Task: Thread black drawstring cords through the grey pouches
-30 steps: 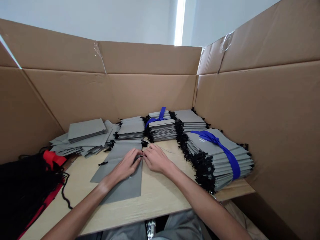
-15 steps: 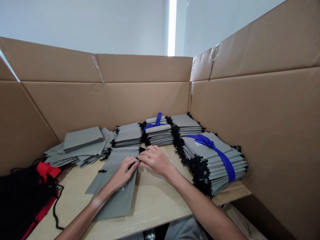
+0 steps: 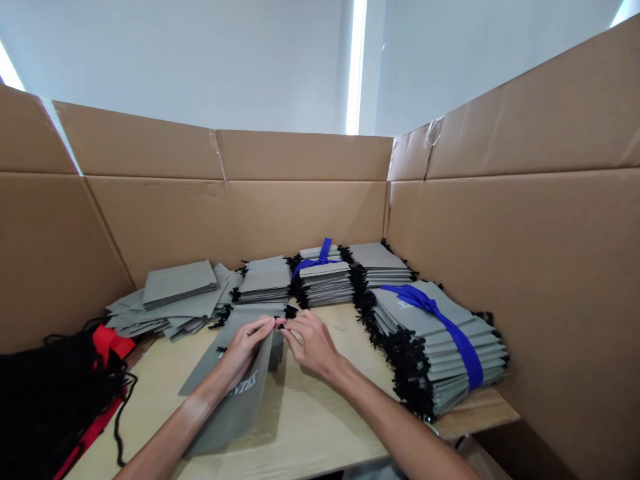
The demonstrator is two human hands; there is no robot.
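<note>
Here, the left hand (image 3: 245,347) and right hand (image 3: 310,343) pinch the top edge of a grey drawstring pouch (image 3: 235,393) lying on the wooden tabletop (image 3: 320,413), where a fumbled black cord could slip from the fingertips or the pouch slide off the near edge.

We see a flat grey drawstring bag (image 3: 240,400) in the middle of the wooden table, its far end raised off the surface while its near end rests toward the table's near edge. White lettering shows on its upper face. A short black cord (image 3: 281,325) sticks out at its far right corner, and a second black cord end (image 3: 221,349) shows on its left side.
</note>
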